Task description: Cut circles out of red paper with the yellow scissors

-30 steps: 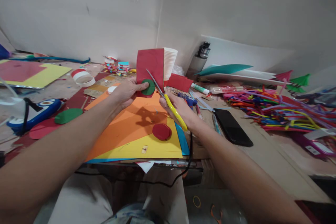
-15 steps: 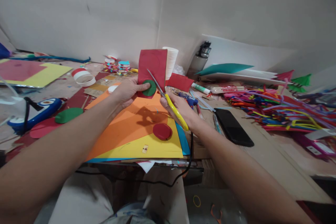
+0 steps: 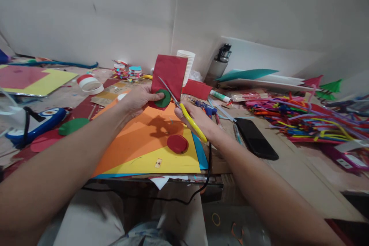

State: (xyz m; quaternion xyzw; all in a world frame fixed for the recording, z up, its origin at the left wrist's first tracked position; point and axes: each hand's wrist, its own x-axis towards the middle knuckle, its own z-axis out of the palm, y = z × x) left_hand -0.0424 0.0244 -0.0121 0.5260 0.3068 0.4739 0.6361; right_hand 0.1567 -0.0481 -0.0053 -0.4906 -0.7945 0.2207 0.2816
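Note:
My left hand point(image 3: 142, 99) pinches a green paper circle point(image 3: 163, 98) flat against a red sheet of paper point(image 3: 170, 70), with the thumb on top of the circle. In my right hand point(image 3: 191, 113) are yellow-handled scissors point(image 3: 192, 121). Their blades lie across the front of the red sheet, pointing up and left, just beside the circle's right edge. Whether the blades are biting into the paper I cannot tell. Below the hands, a stack of red circles point(image 3: 177, 144) rests on orange point(image 3: 121, 150) and yellow paper point(image 3: 175, 165).
White paper cups point(image 3: 189, 63) and a bottle point(image 3: 220, 61) stand behind. On the right are a black phone point(image 3: 256, 138) and a heap of pipe cleaners point(image 3: 311, 119). To the left lie a tape roll point(image 3: 90, 84), a green circle point(image 3: 73, 126) and a blue-white device point(image 3: 37, 125).
The red sheet has turned slightly clockwise in my left hand, its top edge shifting right. The scissors have stayed nearly in place. The whole view has shifted a little.

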